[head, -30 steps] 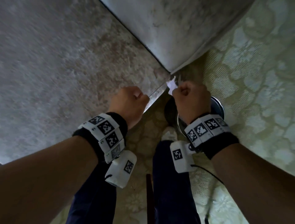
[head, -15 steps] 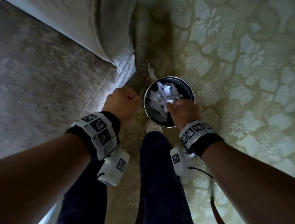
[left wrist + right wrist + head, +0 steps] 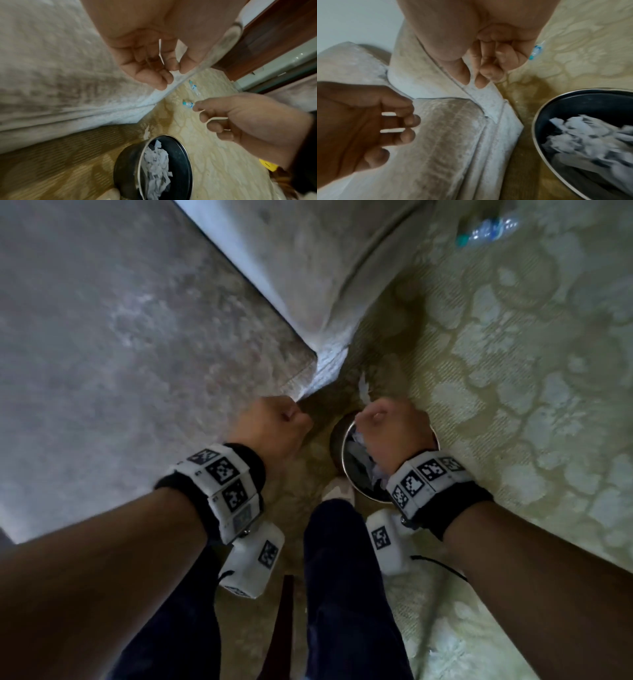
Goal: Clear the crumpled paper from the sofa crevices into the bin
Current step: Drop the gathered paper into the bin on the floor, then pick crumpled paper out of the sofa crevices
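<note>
A round dark bin with a metal rim stands on the carpet by the sofa's front corner. Crumpled white paper lies inside it, blurred in the right wrist view. My right hand hovers over the bin's far side, fingers curled, holding nothing. My left hand is at the sofa seat's corner, fingers curled and empty. One small paper scrap lies on the carpet just beyond the bin.
The grey sofa seat fills the left and its armrest runs up the middle. A plastic bottle lies on the patterned carpet farther out. My legs in dark trousers stand just behind the bin.
A second ago my right hand pinched a paper scrap near the sofa corner. It then dipped into the bin and has now come up empty. The left hand stayed curled by the seat.
</note>
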The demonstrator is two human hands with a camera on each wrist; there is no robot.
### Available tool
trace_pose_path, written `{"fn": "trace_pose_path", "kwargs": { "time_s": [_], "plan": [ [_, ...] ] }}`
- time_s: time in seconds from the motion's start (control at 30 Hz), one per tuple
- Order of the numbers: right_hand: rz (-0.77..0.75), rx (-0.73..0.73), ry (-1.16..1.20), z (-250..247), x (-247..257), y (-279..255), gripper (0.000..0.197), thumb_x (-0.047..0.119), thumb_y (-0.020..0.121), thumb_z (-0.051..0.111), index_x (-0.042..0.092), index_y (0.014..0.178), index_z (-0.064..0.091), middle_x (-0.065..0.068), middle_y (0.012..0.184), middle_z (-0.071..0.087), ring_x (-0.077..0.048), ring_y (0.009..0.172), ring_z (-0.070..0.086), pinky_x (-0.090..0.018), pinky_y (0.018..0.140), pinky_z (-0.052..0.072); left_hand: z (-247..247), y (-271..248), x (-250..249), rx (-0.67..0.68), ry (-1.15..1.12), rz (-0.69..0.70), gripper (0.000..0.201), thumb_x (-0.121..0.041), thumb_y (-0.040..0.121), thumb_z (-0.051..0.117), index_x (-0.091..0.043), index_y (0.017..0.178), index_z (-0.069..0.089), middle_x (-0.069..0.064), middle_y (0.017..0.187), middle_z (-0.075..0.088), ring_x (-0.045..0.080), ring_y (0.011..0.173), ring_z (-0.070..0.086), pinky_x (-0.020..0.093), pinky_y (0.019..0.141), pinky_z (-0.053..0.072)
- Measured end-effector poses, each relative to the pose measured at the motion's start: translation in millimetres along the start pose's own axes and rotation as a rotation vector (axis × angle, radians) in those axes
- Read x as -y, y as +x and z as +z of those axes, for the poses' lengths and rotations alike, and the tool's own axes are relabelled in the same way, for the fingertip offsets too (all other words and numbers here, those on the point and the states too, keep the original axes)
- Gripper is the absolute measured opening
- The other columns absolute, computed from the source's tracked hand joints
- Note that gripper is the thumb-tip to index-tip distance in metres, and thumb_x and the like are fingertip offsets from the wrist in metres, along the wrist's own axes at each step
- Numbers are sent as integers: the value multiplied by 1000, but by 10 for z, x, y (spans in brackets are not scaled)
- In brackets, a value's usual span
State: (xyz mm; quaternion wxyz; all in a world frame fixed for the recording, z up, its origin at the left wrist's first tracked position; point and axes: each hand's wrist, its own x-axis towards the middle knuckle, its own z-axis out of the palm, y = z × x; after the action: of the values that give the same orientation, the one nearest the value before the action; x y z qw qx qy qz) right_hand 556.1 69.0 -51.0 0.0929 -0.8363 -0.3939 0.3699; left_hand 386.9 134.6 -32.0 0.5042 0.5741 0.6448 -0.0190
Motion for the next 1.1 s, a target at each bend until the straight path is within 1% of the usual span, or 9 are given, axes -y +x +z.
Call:
{"fn": "trace_pose_path", "kwargs": {
  "time_s": [0.07,0.13,0.2,0.3,0.37,0.6,0.73,0.93,1.1],
  "plan": [
    [-72,4,8,131,299,-11,17,29,90,57,18,85,70,-5,86,70,-30,86,63,-29,70,47,-241,-42,227,-15,-25,-34,23,-25,89,62,-14,68,60,17,80,72,27,65,62,44,69,58],
    [-128,-19,28,326,624,-74,17,26,88,59,14,79,68,-3,75,68,-31,78,63,-36,70,54,-496,-95,472,-28,-63,-68,23,-27,90,61,-13,71,58,18,84,72,25,65,61,40,65,55],
    [-170,-26,27,575,960,-193,16,26,86,61,15,77,68,-1,71,65,-33,77,63,-40,72,55,-794,-155,731,-82,-101,-90,24,-28,90,61,-9,75,61,15,84,73,27,74,67,43,73,58],
    [-242,47,-28,968,1539,-421,17,31,88,62,17,89,72,-3,86,71,-27,87,65,-24,72,45,-1302,-286,1208,-158,-192,-126,20,-26,89,60,-10,77,65,12,81,73,28,80,71,46,75,60],
    [-291,78,-49,1270,1954,-594,18,33,88,62,18,92,72,-2,91,73,-22,89,66,-19,70,41,-1650,-404,1594,-202,-241,-154,19,-27,87,60,-15,72,64,10,78,72,29,78,71,48,72,61],
    [-485,176,-100,2602,3330,-1212,16,32,86,64,18,89,72,2,84,74,-15,83,69,-22,77,52,-2733,-949,3040,-387,-454,-306,18,-37,72,55,-25,58,58,2,68,69,26,78,72,49,74,60],
    [-535,271,-160,3296,3916,-1590,16,33,86,63,19,86,71,2,89,73,-14,82,66,-18,69,45,-3058,-1271,3852,-450,-566,-378,21,-37,71,52,-20,60,56,9,73,71,29,77,71,47,77,60],
    [-627,329,-263,3976,4476,-1987,14,30,86,64,18,84,71,3,81,73,-16,77,68,-27,71,55,-3333,-1540,4741,-489,-676,-476,27,-28,87,61,-22,62,54,10,77,71,27,76,72,48,74,60],
    [-664,328,-332,4278,4956,-2134,14,30,87,62,20,87,72,5,81,72,-12,73,66,-25,66,54,-3738,-1564,5083,-545,-696,-470,24,-27,90,59,-21,67,55,8,78,71,25,79,72,32,60,52]
  ]
}}
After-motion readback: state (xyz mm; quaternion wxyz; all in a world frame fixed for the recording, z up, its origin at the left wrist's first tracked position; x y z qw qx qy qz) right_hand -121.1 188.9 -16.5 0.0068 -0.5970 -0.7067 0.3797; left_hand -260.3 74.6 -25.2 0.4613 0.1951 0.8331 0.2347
